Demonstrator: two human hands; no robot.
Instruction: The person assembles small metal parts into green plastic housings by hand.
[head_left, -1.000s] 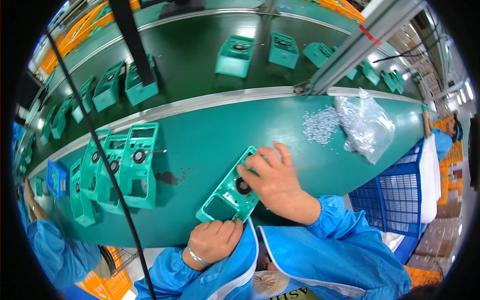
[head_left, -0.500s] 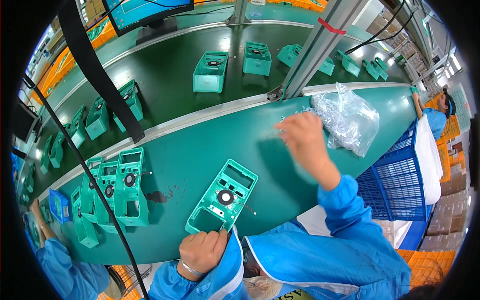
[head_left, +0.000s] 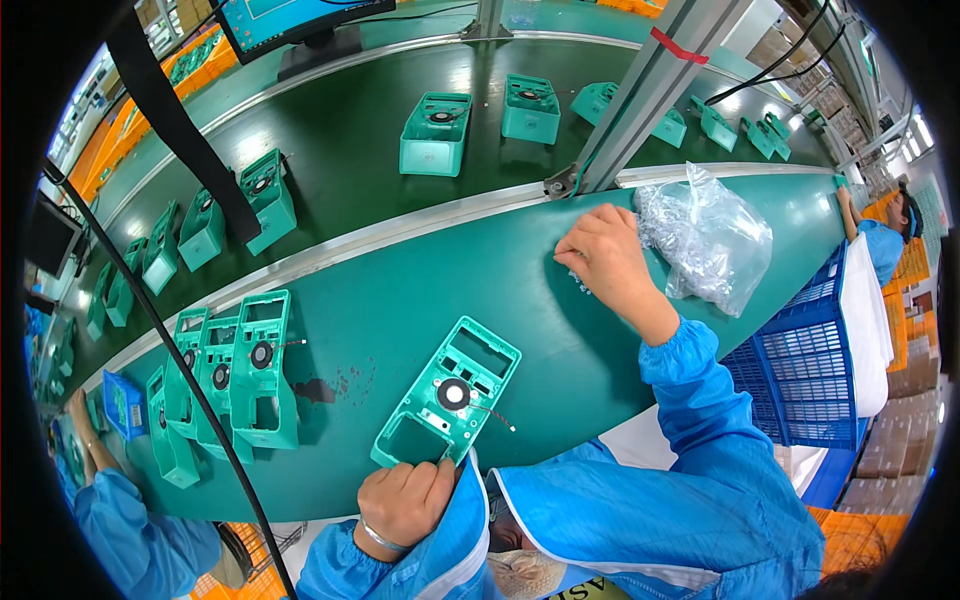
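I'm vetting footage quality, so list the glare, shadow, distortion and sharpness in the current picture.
Head view: the metal rail bends into an arc and the corners go black; pale glare patches the dark belt; a soft shadow falls on the table near the right hand; the green case looks fairly sharp.

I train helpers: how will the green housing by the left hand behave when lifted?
The green housing is probably stiff, given its raised walls, and fairly light, with large cutouts. Its thin wire may dangle: the end lies past the edge.
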